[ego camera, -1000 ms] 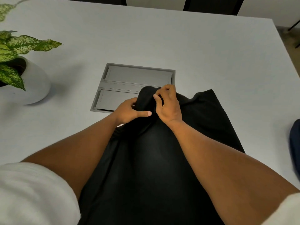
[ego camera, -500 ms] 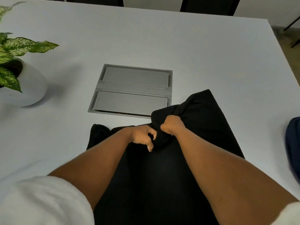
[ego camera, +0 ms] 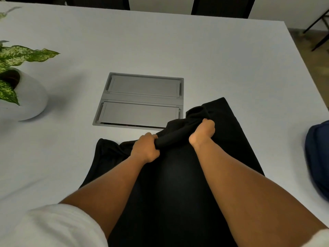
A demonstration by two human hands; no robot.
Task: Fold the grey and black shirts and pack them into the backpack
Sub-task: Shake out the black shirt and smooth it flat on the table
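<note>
Hands first: the left hand [ego camera: 146, 148] and the right hand [ego camera: 203, 133] both have their fingers curled tight round a bunched roll of the black shirt [ego camera: 170, 184], near each other with a short stretch of rolled cloth showing between them. The right hand sits a little farther from the person than the left, so the roll runs at a slant. Both forearms reach out over the cloth, and white sleeves [ego camera: 53, 227] show at the bottom corners of the view.

The black shirt lies on the white table [ego camera: 178, 50] right in front of the person, spread from the near edge toward the middle. Its far right part reaches up beside the grey cable hatch [ego camera: 142, 100], which is set flush in the table top and has 2 long lids side by side; the shirt's bunched edge just touches the hatch's near right corner. A loose fold of the shirt lies flat to the left of the left hand.

At the right edge of the view a dark blue backpack [ego camera: 318, 161] rests on the table, only partly in view and blurred. At the left edge stands a white pot [ego camera: 30, 102] with a plant [ego camera: 16, 57] of green speckled leaves, well apart from the shirt. Dark chairs [ego camera: 222, 6] stand beyond the far side of the table.
</note>
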